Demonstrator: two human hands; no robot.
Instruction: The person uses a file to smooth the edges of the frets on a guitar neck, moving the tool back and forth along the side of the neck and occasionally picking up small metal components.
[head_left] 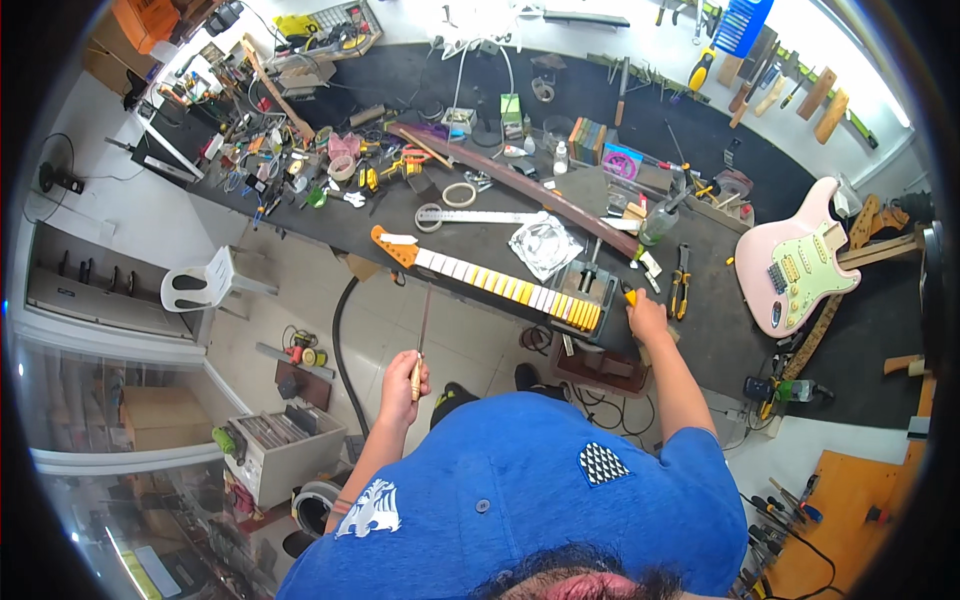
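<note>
My left hand (pixel 405 385) is closed round the wooden handle of a slim file (pixel 425 325), its blade pointing up and away from me. Ahead of it a guitar neck (pixel 480 277) lies along the bench's front edge, headstock to the left, with yellow and pale strips between the frets. Its right end rests over a grey vise (pixel 598 284). My right hand (pixel 648 318) is just right of the vise, fingers closed on a small yellow object (pixel 630 297) whose kind I cannot make out. Yellow-handled pliers (pixel 680 282) lie beside this hand.
A pink guitar body (pixel 785 265) stands at the bench's right. Behind the neck are a steel ruler (pixel 490 216), a tape roll (pixel 459 195), crumpled foil (pixel 543 247) and a long dark wood bar (pixel 530 188). Loose tools crowd the back left. A white chair (pixel 205 285) stands on the floor.
</note>
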